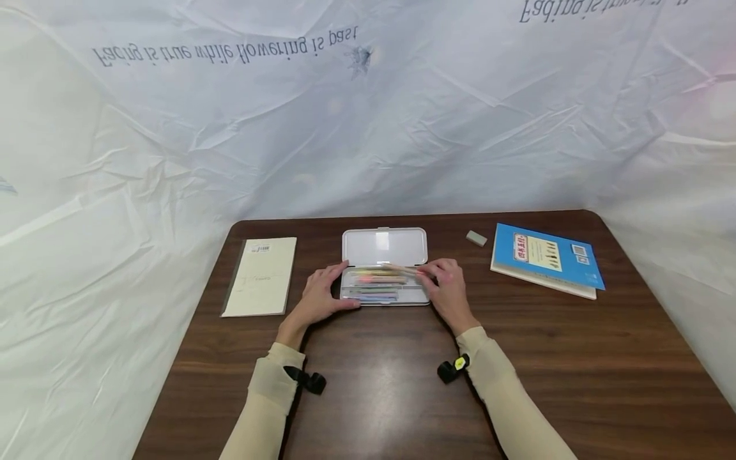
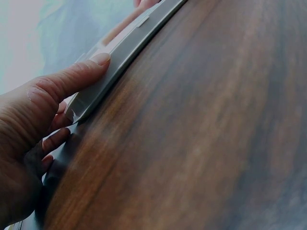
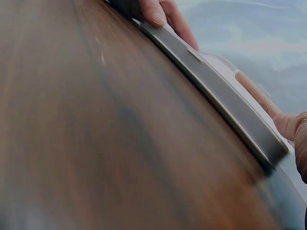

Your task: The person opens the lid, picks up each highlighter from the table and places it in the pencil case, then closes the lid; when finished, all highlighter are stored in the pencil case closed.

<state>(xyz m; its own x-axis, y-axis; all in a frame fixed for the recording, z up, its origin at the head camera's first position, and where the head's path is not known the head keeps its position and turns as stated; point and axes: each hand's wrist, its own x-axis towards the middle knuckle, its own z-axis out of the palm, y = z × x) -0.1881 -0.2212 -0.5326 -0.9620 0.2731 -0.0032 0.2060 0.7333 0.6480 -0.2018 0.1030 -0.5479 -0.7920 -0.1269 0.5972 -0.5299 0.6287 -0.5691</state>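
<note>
An opened pencil case (image 1: pixel 413 296) lies in the middle of the table, its pale lid (image 1: pixel 368 248) folded back to the far side. Several coloured pens (image 1: pixel 376 296) lie inside. My left hand (image 1: pixel 319 296) holds the case's left end, thumb along the near wall and fingers around the far corner. At the other end, my right hand (image 1: pixel 448 287) pinches a slim tan pencil (image 1: pixel 399 268) that slants over the far part of the tray. In the right wrist view the pencil (image 3: pixel 256 91) shows above the case's rim, its end at the fingertips.
On the left lies a cream notebook (image 1: pixel 260 278) with a dark spine. A small eraser (image 1: pixel 476 238) sits right of the lid, and a blue-covered book (image 1: pixel 546 259) lies farther right. White sheeting (image 1: pixel 368 140) hangs behind the brown table (image 1: pixel 379 383).
</note>
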